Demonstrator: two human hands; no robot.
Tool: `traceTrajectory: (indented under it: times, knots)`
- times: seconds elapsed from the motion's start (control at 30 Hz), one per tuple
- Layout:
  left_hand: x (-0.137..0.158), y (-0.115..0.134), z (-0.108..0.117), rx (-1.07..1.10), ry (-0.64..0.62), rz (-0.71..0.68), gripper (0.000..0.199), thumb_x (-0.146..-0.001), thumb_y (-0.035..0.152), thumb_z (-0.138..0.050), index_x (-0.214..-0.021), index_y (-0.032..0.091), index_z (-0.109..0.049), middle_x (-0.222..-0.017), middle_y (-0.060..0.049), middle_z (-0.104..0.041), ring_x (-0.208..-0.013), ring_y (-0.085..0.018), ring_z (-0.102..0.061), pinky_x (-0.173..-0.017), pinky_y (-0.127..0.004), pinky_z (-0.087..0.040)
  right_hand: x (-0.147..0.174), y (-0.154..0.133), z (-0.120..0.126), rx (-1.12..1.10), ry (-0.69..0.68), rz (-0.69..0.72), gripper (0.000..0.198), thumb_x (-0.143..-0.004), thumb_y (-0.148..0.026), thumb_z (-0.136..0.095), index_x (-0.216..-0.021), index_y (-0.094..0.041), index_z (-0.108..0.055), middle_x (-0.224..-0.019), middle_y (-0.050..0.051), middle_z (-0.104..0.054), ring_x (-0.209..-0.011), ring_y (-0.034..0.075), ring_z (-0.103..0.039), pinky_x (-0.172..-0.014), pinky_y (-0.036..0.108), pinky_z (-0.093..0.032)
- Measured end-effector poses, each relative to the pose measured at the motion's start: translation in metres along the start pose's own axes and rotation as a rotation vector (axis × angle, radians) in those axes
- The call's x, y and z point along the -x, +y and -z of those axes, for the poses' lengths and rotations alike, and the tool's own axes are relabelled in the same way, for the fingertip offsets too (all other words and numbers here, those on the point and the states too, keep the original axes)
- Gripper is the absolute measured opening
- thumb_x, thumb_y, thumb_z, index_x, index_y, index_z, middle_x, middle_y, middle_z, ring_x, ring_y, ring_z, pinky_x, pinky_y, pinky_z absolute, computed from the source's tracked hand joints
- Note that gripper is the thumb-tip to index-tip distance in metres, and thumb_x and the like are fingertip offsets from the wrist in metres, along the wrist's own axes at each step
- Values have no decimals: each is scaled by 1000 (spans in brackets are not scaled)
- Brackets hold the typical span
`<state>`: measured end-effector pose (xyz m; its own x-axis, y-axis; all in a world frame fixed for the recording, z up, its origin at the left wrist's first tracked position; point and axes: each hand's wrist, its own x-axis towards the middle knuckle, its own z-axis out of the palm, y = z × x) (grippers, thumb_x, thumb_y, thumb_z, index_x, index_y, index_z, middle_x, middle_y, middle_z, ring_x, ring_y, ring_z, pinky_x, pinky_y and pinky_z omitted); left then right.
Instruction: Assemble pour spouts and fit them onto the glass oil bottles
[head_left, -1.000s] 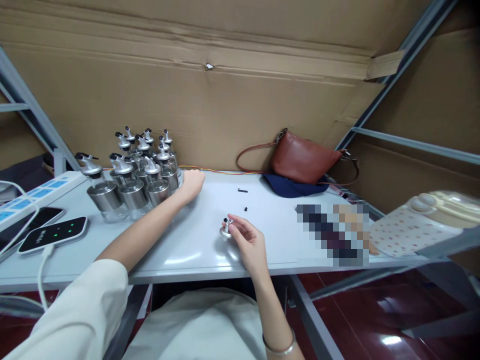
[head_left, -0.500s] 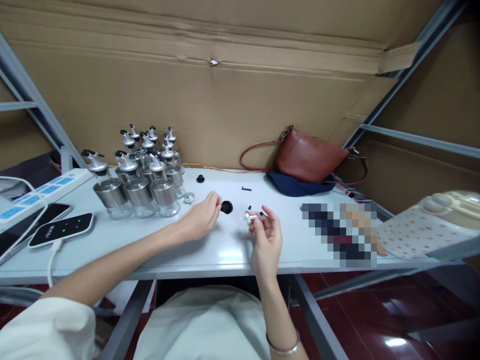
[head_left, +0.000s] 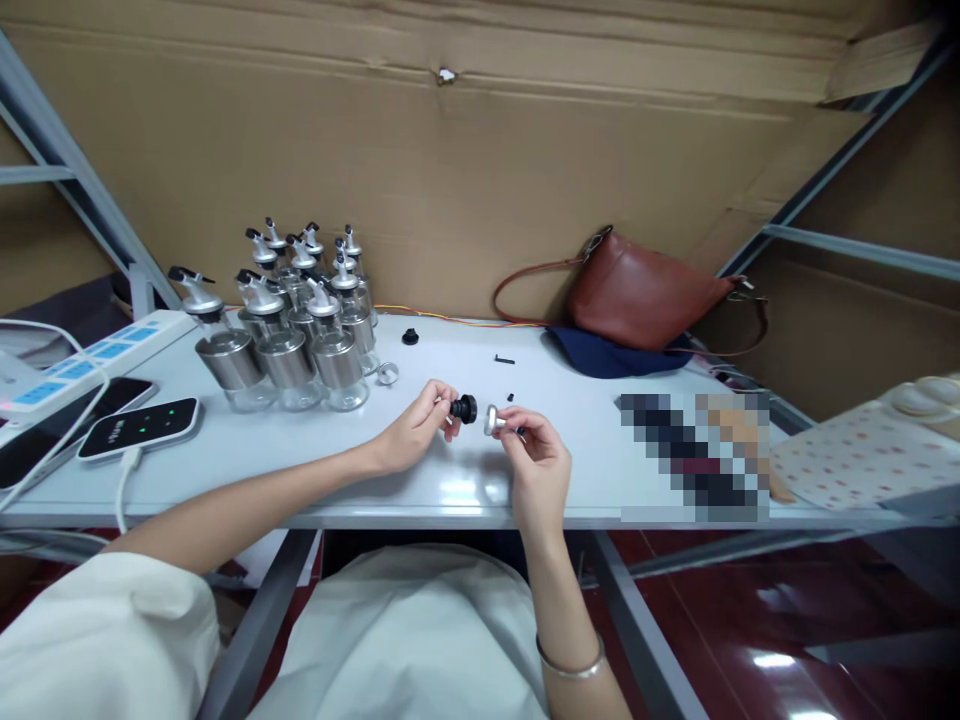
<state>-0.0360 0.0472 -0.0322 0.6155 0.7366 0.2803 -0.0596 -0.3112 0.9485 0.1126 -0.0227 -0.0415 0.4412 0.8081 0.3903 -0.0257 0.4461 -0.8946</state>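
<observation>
My left hand (head_left: 422, 425) is closed in a pinch on the narrow end of a black ribbed stopper (head_left: 466, 409), its wide end turned to the right. Facing it across a small gap is a silver pour spout (head_left: 492, 421), its round base towards the stopper; my right hand (head_left: 541, 460) grips it with thumb and fingers. The two parts are apart, just above the white table (head_left: 420, 490). Beyond my hands lie a tiny black cap (head_left: 511, 397), a thin black lever piece (head_left: 505, 359), another black stopper (head_left: 410, 337) and a silver ring (head_left: 387, 374).
Several glass bottles with steel sleeves and pour spouts (head_left: 337, 360) stand at the left back. Farther left are a power strip (head_left: 97, 365), a phone (head_left: 37, 460) and a white-edged device (head_left: 140, 428). A brown bag (head_left: 637, 295) rests on a navy cap (head_left: 600, 355) at the right back.
My left hand has lifted and turned the black stopper sideways to face the spout. My right hand's fingers have closed more around the spout, which now points its base left. The view has shifted slightly.
</observation>
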Motion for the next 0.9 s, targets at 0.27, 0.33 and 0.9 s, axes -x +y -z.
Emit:
traceTrajectory:
  times: [0.27, 0.33, 0.9]
  knots:
    - [-3, -7, 2, 233, -10, 136, 25, -89, 41, -43, -80, 20, -33, -76, 2, -47, -65, -10, -50, -66, -28, -44, 0, 1, 1, 8, -2, 26, 9, -76, -18, -62, -68, -20, -59, -88, 5, -65, -90, 19, -60, -83, 35, -44]
    - [-3, -7, 2, 276, -17, 158, 23, -88, 39, -44, -81, 20, -34, -74, 2, -47, -65, -10, -50, -66, -28, -43, 0, 3, 1, 5, 13, 20, 9, -76, -18, -63, -67, -20, -60, -88, 5, -65, -90, 19, -60, -85, 36, -44]
    - [-1, -1, -2, 450, -79, 269, 46, -74, 55, -63, -81, 18, -37, -70, 4, -50, -62, -10, -52, -63, -26, -39, 0, 2, 0, 39, -38, 13, 7, -72, -18, -66, -66, -20, -67, -87, 5, -69, -87, 20, -63, -81, 36, -48]
